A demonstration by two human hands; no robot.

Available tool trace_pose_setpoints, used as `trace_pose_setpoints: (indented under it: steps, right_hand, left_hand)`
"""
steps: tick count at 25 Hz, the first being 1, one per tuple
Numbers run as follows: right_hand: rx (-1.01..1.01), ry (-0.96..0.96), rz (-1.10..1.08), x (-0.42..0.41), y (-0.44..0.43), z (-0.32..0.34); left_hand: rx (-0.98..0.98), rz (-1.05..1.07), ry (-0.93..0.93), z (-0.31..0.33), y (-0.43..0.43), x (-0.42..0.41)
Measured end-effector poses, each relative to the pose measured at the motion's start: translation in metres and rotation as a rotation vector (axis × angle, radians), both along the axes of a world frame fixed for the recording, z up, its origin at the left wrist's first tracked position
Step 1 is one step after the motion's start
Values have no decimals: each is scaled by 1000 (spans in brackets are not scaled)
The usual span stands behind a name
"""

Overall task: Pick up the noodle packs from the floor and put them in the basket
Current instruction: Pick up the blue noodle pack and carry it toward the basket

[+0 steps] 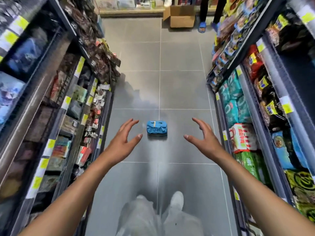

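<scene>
A blue noodle pack (pixel 157 127) lies on the grey tiled floor in the middle of the shop aisle. My left hand (pixel 123 140) is stretched out to the left of it, fingers spread and slightly bent, holding nothing. My right hand (pixel 202 136) is held out to the right of the pack in the same way, palm facing inward. Neither hand touches the pack. No basket is in view.
Stocked shelves (pixel 80 92) line the left side and more shelves (pixel 242 106) the right, leaving a narrow aisle. A cardboard box (pixel 181 16) stands at the far end beside a person's legs in blue slippers (pixel 202 26). My feet (pixel 177 200) show at the bottom.
</scene>
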State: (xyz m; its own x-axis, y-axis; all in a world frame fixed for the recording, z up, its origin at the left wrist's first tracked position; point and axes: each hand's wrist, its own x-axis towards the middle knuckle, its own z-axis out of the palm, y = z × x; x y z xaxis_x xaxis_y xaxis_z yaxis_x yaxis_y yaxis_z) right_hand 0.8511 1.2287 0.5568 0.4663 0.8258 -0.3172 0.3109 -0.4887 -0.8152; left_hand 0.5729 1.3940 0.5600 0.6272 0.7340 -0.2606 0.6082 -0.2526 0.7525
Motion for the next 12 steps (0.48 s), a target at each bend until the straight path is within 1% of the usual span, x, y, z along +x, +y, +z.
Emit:
trace_pose_setpoints:
  steps: [4,7,9,12]
  right_hand:
    - [-110,44,-16,39,84,-39]
    - [-235,82,-49,61,150,-80]
    - [-312,131,-100,72,179,-106]
    - [-448,188,-187,92,227,-163]
  left_hand:
    - [-88,63,24,-42,72,20]
    - [-182,95,55,-87,139,36]
    - [-273,85,109,-118,173,47]
    - [-448,37,230,-186,223,68]
